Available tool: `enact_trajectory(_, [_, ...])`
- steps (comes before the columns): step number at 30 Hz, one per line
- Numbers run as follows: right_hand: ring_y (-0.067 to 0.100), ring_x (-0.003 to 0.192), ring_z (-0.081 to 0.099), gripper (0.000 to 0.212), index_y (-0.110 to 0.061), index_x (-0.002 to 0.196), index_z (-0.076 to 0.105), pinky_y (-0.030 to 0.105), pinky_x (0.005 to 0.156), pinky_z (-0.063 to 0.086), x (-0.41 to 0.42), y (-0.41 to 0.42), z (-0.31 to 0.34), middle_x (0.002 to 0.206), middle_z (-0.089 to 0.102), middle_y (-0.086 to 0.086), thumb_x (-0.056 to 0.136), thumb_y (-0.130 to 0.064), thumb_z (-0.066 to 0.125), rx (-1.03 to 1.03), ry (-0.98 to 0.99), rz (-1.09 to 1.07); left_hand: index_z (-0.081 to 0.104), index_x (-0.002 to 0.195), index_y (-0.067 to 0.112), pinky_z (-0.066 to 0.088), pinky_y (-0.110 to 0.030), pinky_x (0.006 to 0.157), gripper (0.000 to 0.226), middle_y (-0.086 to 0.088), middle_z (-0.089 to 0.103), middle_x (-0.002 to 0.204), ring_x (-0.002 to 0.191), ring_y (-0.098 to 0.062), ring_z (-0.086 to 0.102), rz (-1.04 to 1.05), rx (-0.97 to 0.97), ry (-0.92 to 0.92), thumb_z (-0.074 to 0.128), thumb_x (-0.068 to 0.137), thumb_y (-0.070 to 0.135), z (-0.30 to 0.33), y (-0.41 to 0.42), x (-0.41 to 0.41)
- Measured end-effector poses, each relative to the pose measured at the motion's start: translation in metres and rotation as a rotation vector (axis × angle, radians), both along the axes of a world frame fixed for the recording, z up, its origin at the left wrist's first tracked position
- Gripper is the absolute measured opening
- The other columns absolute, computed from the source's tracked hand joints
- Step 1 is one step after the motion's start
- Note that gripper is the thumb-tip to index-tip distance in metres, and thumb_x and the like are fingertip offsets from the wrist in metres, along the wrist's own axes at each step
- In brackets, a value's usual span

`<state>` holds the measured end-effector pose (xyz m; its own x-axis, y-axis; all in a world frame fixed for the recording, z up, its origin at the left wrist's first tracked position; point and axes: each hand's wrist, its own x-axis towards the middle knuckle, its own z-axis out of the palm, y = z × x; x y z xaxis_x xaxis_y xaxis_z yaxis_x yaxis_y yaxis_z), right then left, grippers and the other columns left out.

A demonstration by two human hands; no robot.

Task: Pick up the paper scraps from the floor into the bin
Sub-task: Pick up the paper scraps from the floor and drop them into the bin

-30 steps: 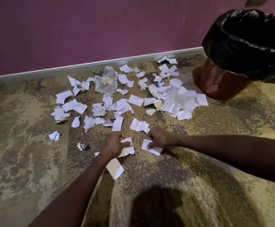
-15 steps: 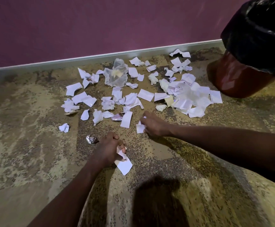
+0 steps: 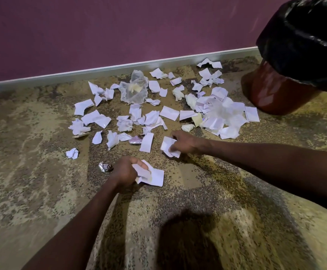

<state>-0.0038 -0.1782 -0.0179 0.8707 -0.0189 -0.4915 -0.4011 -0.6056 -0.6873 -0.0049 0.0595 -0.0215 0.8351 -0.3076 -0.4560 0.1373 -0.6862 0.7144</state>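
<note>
While both arms are reaching down toward the speckled floor (image 3: 41,184), the left hand (image 3: 124,173) is sitting nearest the camera with its grip clamped on a bunch of white paper pieces (image 3: 152,175), which are sticking out to the right of the fingers. Just left of that hand a small crumpled foil wrapper (image 3: 105,167) is lying on the floor, and farther left and a little beyond it a small crumpled paper ball (image 3: 72,153) is lying on its own.

Beyond and to the right of the left hand, the right hand (image 3: 186,143) is pressing low over the floor with its grip closed around a folded white scrap (image 3: 168,146), whose edges are poking out on the hand's left side. Just left of this hand a flat rectangular strip of paper (image 3: 146,142) is lying beside a shiny purple wrapper (image 3: 135,140).

Past both hands, the scattered paper scraps (image 3: 168,113) are spreading across the floor toward the purple wall (image 3: 119,30) and its pale baseboard (image 3: 119,68), with a crumpled clear plastic bag (image 3: 134,90) among them. Far right of the right hand and beyond it, the reddish-brown bin (image 3: 271,92) is standing near the densest heap of scraps, its black liner (image 3: 303,38) folding over the rim.
</note>
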Motion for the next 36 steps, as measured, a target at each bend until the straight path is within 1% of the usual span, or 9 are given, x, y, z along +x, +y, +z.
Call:
enact_trajectory(3, [0.03,0.103,0.06,0.045,-0.009,0.124,0.049,0.033,0.073,0.048,0.0,0.005,0.01,0.108,0.06,0.011,0.084,0.005,0.062,0.228,0.046,-0.158,0.078,0.077,0.013,0.059,-0.035,0.069,0.022,-0.009,0.075,0.094,0.085,-0.029,0.071,0.218,-0.193,0.049,0.074,0.075,-0.008,0.011,-0.017,0.007])
enact_trajectory(9, [0.03,0.079,0.063,0.023,-0.004,0.098,0.06,0.043,0.066,0.053,0.003,0.013,0.028,0.091,0.066,0.018,0.085,0.012,0.051,0.516,0.076,-0.471,0.068,0.088,0.018,0.057,-0.043,0.079,0.03,-0.014,0.072,0.099,0.087,-0.031,0.069,0.505,-0.499,0.143,0.059,0.085,-0.011,0.041,-0.071,0.012])
enact_trajectory(12, [0.032,0.088,0.066,0.031,-0.004,0.116,0.065,0.05,0.086,0.054,0.007,0.016,0.036,0.104,0.07,0.017,0.1,-0.027,0.05,0.737,0.059,-0.652,0.063,0.089,0.02,0.057,-0.041,0.082,0.027,-0.011,0.068,0.11,0.095,-0.028,0.066,0.436,-0.405,-0.056,0.055,0.088,-0.005,0.051,-0.093,0.007])
enact_trajectory(15, [0.034,0.09,0.067,0.059,-0.01,0.121,0.064,0.044,0.081,0.054,0.009,0.013,0.046,0.105,0.07,0.017,0.097,-0.058,0.041,0.933,0.07,-0.635,0.059,0.098,0.015,0.049,-0.033,0.086,0.029,-0.01,0.062,0.116,0.106,-0.027,0.059,0.334,-0.219,-0.304,0.045,0.087,-0.009,0.063,-0.108,0.0])
enact_trajectory(18, [0.027,0.074,0.066,0.046,-0.011,0.119,0.064,0.036,0.065,0.052,0.0,0.007,0.06,0.1,0.067,0.018,0.093,-0.048,0.057,0.88,0.064,-0.509,0.057,0.111,0.009,0.043,-0.034,0.09,0.031,-0.012,0.057,0.122,0.115,-0.029,0.052,0.208,-0.135,-0.403,0.048,0.087,-0.008,0.07,-0.119,-0.003])
enact_trajectory(24, [0.034,0.11,0.064,0.036,0.011,0.125,0.054,0.042,0.088,0.054,-0.011,-0.013,0.066,0.125,0.062,0.026,0.094,-0.006,0.061,0.874,0.023,-0.534,0.049,0.125,0.02,0.04,-0.047,0.105,0.043,-0.012,0.047,0.131,0.123,-0.03,0.044,-0.062,-0.164,-0.299,0.042,0.085,0.006,0.071,-0.125,0.005])
enact_trajectory(27, [0.033,0.091,0.068,0.033,0.013,0.124,0.054,0.04,0.075,0.059,-0.017,-0.029,0.074,0.108,0.065,0.025,0.094,0.001,0.059,0.854,-0.008,-0.551,0.042,0.131,0.035,0.044,-0.047,0.102,0.045,-0.005,0.045,0.14,0.124,-0.026,0.048,-0.115,-0.227,-0.104,0.045,0.088,0.025,0.083,-0.129,0.004])
enact_trajectory(31, [0.025,0.069,0.071,0.044,0.012,0.128,0.05,0.032,0.054,0.059,-0.015,-0.052,0.086,0.101,0.066,0.021,0.088,0.002,0.066,0.743,-0.095,-0.612,0.026,0.147,0.026,0.044,-0.033,0.089,0.065,-0.003,0.042,0.145,0.119,-0.02,0.049,-0.086,-0.4,-0.012,0.058,0.091,0.023,0.104,-0.143,-0.005])
enact_trajectory(36, [0.033,0.093,0.071,0.023,0.008,0.113,0.059,0.052,0.084,0.057,-0.001,-0.106,0.141,0.112,0.068,0.023,0.091,0.002,0.062,0.635,-0.363,-0.758,0.021,0.151,0.028,0.04,-0.035,0.092,0.072,-0.003,0.034,0.152,0.122,-0.018,0.044,0.058,-0.526,-0.074,0.061,0.092,0.029,0.11,-0.151,-0.009])
